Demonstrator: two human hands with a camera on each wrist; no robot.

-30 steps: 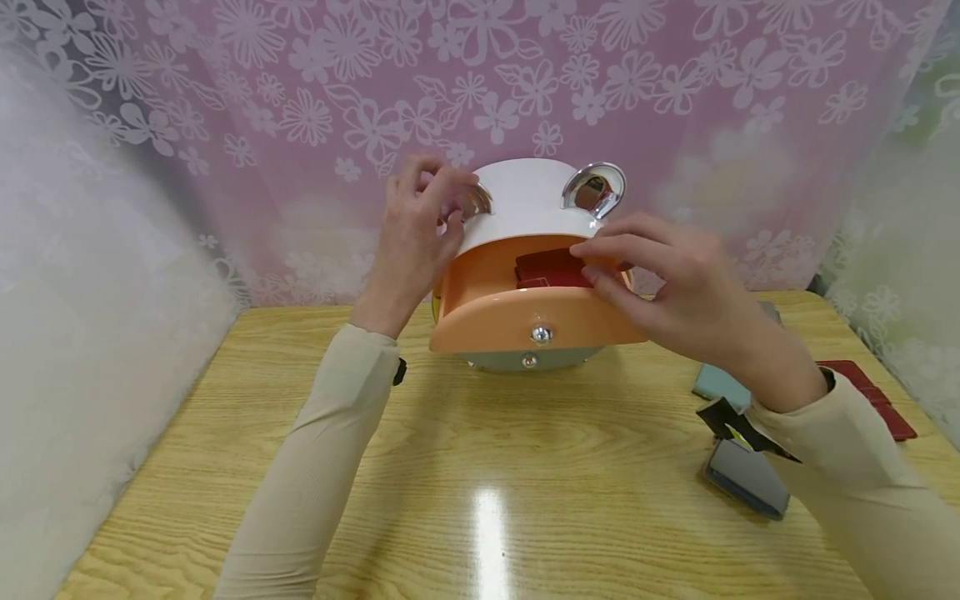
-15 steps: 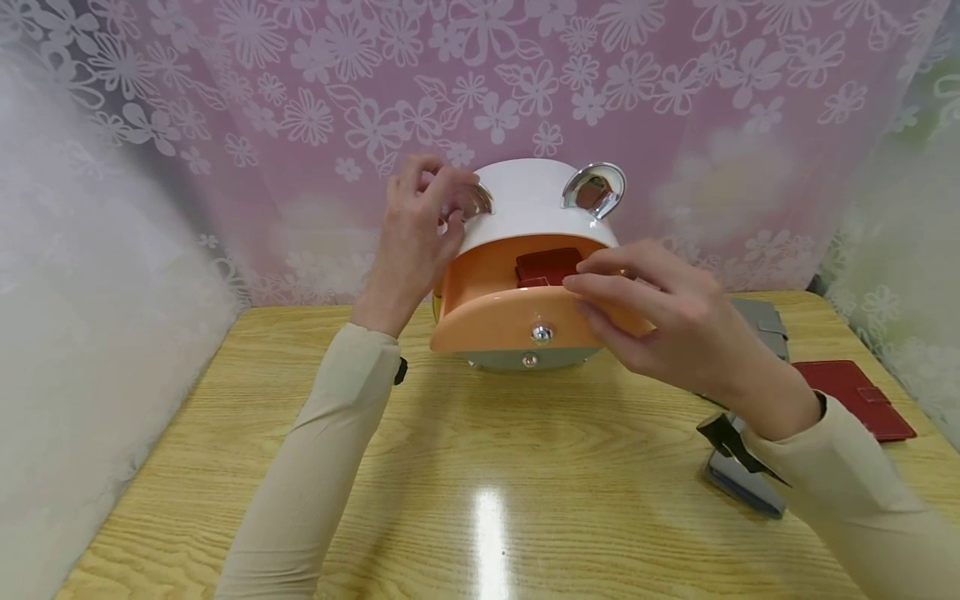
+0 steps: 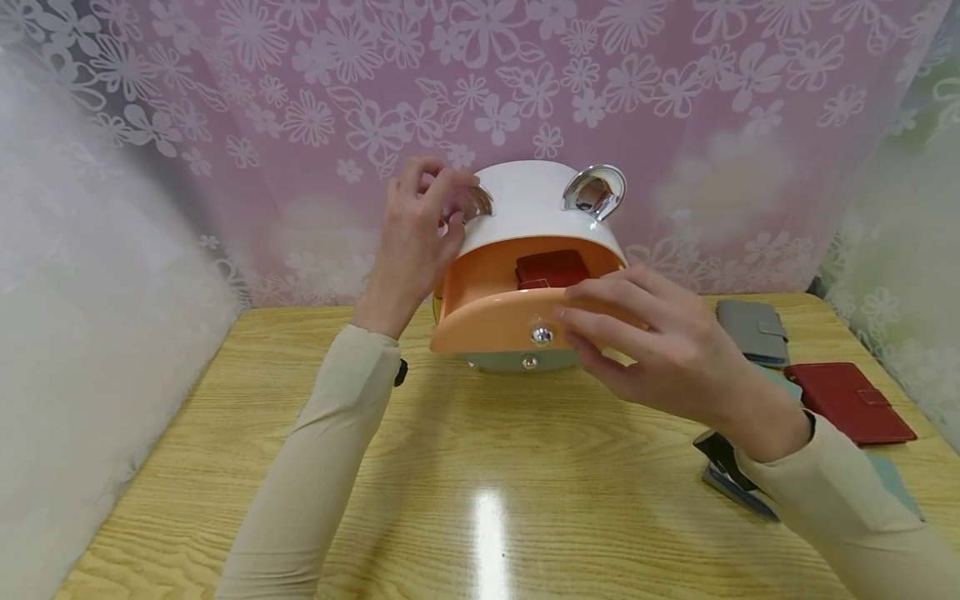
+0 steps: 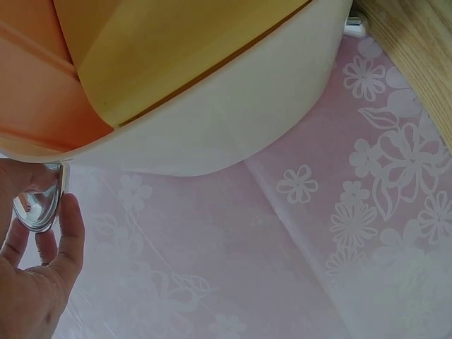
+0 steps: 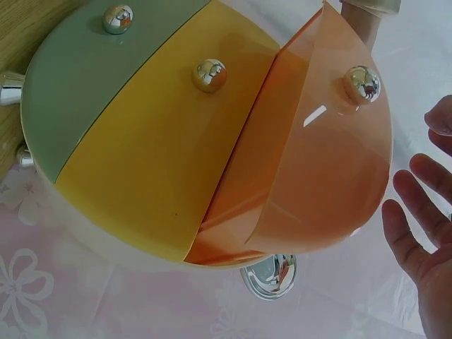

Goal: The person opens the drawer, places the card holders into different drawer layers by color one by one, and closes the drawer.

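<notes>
A rounded white cabinet [image 3: 525, 193] with three coloured drawers stands at the back of the table. Its top orange drawer [image 3: 487, 323] is pulled out, with a red wallet [image 3: 553, 267] lying inside. My left hand [image 3: 412, 237] holds the chrome ear [image 4: 44, 206] on the cabinet's left, fingers and thumb around it. At the drawer's front right my right hand [image 3: 663, 350] has loosely bent fingers and holds nothing; its fingertips are beside the chrome knob [image 3: 542, 335] in the head view. The right wrist view shows the yellow drawer [image 5: 152, 152] and green drawer [image 5: 74, 78] pushed in.
On the right of the wooden table [image 3: 300, 400] lie a grey wallet [image 3: 750, 327] and a red wallet [image 3: 851, 402]. My right forearm partly hides teal wallets [image 3: 892, 482] and a dark-edged one [image 3: 738, 493]. A flowered pink curtain [image 3: 315, 167] hangs behind the cabinet.
My right hand has come out from the drawer opening, moving down toward the front of the orange drawer. The red wallet inside is more exposed. My left hand stays on the ear.
</notes>
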